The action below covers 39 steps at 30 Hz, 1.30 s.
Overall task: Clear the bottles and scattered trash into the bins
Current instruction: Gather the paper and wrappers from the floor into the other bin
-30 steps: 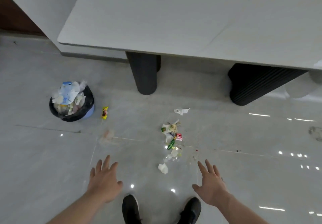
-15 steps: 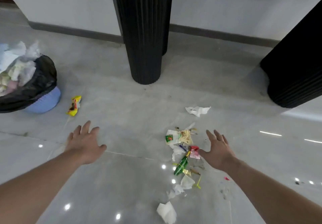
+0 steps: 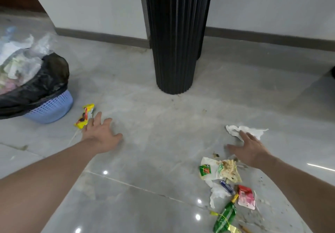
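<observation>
A: What are the hands doing?
B: The left hand [image 3: 101, 133] is hovering, fingers spread, beside the yellow wrapper [image 3: 84, 117] near the bin [image 3: 52, 106]; the right hand [image 3: 251, 151], fingers spread, is touching the white tissue [image 3: 253, 130].

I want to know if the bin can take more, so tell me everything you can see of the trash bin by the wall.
The trash bin is a light blue perforated plastic basket standing upright on the floor at far left, partly cut off by the frame edge. A black bag lines it and drapes over the rim. Crumpled paper and clear plastic heap well above the top. A yellow wrapper lies beside it, apart.
</observation>
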Tool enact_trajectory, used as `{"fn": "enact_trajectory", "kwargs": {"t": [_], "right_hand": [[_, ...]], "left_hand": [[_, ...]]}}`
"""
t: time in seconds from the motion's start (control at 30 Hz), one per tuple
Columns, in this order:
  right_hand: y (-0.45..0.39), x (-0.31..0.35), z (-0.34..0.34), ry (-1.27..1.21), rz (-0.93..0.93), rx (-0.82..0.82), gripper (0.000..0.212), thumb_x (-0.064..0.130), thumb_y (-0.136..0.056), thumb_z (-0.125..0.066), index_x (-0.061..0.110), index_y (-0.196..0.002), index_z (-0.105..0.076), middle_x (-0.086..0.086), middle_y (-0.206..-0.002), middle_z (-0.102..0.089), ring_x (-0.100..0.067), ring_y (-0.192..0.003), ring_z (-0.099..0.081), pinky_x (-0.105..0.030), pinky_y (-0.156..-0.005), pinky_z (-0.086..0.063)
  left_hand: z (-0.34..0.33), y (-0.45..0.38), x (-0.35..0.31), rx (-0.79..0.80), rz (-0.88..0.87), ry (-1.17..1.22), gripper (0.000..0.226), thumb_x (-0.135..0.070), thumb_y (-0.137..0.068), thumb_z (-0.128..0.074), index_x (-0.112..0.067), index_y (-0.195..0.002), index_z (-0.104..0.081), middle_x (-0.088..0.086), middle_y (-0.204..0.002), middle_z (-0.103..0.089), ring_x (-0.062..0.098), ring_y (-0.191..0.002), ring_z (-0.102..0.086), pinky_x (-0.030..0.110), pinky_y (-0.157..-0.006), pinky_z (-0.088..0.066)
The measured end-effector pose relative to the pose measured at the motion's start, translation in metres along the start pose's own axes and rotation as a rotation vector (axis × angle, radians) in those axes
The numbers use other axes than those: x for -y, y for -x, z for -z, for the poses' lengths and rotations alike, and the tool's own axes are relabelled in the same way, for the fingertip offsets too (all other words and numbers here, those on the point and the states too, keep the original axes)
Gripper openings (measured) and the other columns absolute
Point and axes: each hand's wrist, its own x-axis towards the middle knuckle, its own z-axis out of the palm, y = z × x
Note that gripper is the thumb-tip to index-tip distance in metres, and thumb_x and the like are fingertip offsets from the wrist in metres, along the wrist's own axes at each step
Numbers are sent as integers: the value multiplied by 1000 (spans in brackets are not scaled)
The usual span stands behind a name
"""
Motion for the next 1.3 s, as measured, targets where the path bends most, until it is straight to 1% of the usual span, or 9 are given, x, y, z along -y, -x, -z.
{"fn": "enact_trajectory", "kwargs": {"t": [0.27,0.43,0.5,0.6,0.7,0.8,0.9,1.2,1.3], "right_hand": [[13,-8,7,224,34,-45,74,59,-95,-43,32,-158,-18,-3,-157,-41,-28,-137,-46,-41,-107,-41],[24,-6,-3,264,49,-65,68,55,-96,-42,35,-157,-22,-3,-153,-45,-28,-133,-49,-40,-104,-41],[31,-3,-5,296,64,-70,66,56,-96,-40,37,-157,-22,-1,-153,-45,-27,-134,-49,-40,-105,-41],[42,-3,-8,364,142,-87,59,53,-98,-40,42,-154,-24,3,-150,-50,-24,-133,-50,-39,-105,-42],[51,-5,-10,312,176,-127,52,48,-98,-41,45,-149,-35,4,-145,-56,-24,-129,-53,-40,-104,-45],[64,-4,-18,288,148,-128,56,51,-99,-39,39,-154,-32,2,-148,-52,-23,-132,-50,-40,-106,-44],[78,-4,-25,282,134,-90,62,54,-99,-40,36,-157,-27,3,-151,-47,-23,-137,-44,-39,-110,-39],[101,0,-36,252,188,6,78,72,-85,-52,41,-153,-32,4,-149,-45,-21,-138,-42,-39,-111,-34],[110,5,-44,215,189,2,87,79,-78,-53,40,-153,-31,2,-150,-40,-22,-139,-39,-43,-113,-30]], "left_hand": [[8,-43,30,58,121,111,77,-70,-85,-53,-35,-151,-33,5,-169,1,34,-152,-12,49,-121,-18],[5,-36,52,214,108,309,78,-62,-80,-54,-20,-146,-47,7,-158,-39,28,-145,-35,34,-118,-28],[7,-24,65,159,61,300,79,-60,-70,-51,-25,-141,-53,3,-151,-47,27,-140,-42,34,-117,-32],[16,-25,86,-10,22,239,61,-48,-77,-61,-25,-133,-58,5,-143,-45,29,-132,-48,38,-112,-37],[26,-44,102,-21,94,228,61,-46,-65,-63,-33,-125,-57,9,-137,-42,37,-127,-45,43,-105,-42],[10,-66,121,133,156,199,92,-62,-55,-58,-42,-143,-40,6,-159,-27,34,-147,-24,46,-113,-33],[7,-56,110,218,130,224,112,-67,-56,-57,-31,-158,-25,1,-168,-11,27,-153,-17,41,-120,-24],[-17,-8,112,279,20,247,104,-72,-53,-51,-28,-147,-48,10,-153,-46,31,-137,-45,37,-111,-36],[-23,24,122,291,-40,279,107,-59,-53,-61,-25,-152,-42,5,-157,-40,29,-139,-43,36,-113,-36]]}}
